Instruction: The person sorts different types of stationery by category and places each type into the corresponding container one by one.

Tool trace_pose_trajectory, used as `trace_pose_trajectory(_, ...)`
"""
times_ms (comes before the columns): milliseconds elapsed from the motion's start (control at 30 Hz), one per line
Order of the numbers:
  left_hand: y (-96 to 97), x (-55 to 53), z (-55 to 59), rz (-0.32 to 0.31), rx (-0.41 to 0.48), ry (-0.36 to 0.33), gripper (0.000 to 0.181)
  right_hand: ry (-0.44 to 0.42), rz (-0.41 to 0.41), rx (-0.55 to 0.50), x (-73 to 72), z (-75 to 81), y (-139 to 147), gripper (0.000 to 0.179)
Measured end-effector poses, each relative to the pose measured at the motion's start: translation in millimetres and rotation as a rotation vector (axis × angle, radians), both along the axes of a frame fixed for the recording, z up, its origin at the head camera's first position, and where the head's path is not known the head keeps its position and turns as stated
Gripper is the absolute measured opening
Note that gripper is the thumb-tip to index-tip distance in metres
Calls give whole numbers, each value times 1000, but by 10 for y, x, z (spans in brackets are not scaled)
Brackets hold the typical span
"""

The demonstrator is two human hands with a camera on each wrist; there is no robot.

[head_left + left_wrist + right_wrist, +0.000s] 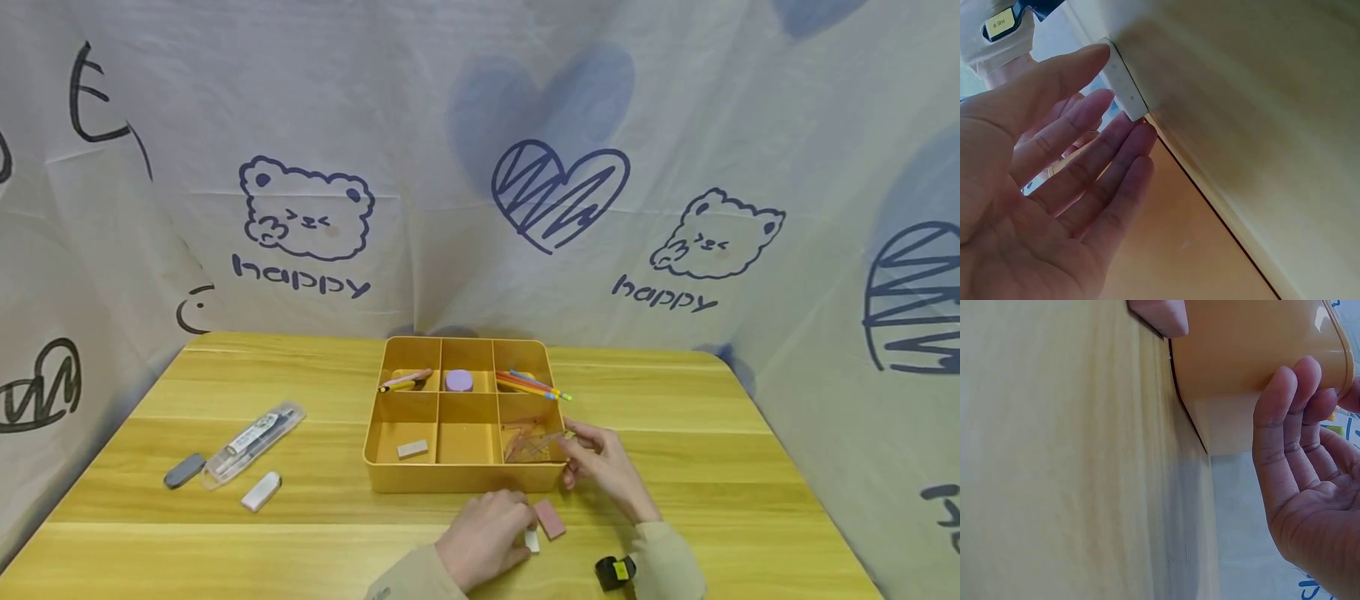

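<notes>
My left hand (487,533) is down on the table in front of the yellow organizer box (465,479). Its thumb and fingertips hold opposite ends of a small white eraser (1125,81). A pink eraser (550,519) lies just to the right of that one. At the box's front right corner, my right hand (603,467) pinches the tip of a clear set square (543,443) between thumb and index finger. In the right wrist view, the other fingertips (1282,384) rest against the box's outer wall. Clear drawing rulers (517,429) lie in that front right compartment.
The box's back compartments hold pens (405,382), a purple round item (459,381) and colored pencils (528,385). Another eraser (412,449) sits front left. Left on the table are a clear pen case (255,442), a grey oblong item (184,471) and a white one (261,492).
</notes>
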State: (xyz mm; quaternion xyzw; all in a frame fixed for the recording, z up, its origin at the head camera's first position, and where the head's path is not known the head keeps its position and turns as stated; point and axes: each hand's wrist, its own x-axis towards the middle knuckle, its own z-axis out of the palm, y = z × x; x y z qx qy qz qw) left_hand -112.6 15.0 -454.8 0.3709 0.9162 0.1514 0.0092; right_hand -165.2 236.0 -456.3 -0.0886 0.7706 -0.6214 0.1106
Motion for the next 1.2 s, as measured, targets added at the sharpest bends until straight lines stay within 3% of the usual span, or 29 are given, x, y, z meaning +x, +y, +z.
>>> trace_pose_trajectory(267, -86, 29, -12, -71, 44, 57, 16, 0, 6, -13, 7, -13, 11, 64)
trace_pose_trajectory(500, -241, 31, 112, -116, 124, 9, 18, 6, 8, -13, 10, -18, 21, 64)
trace_pose_trajectory(900, -535, 35, 329, -66, 262, 29, 21, 13, 10, -8, 22, 4, 4, 64)
trace_pose_trajectory(1200, -762, -10, 308, 5, 401, 45, 30, 16, 13, -14, 8, -3, -3, 64)
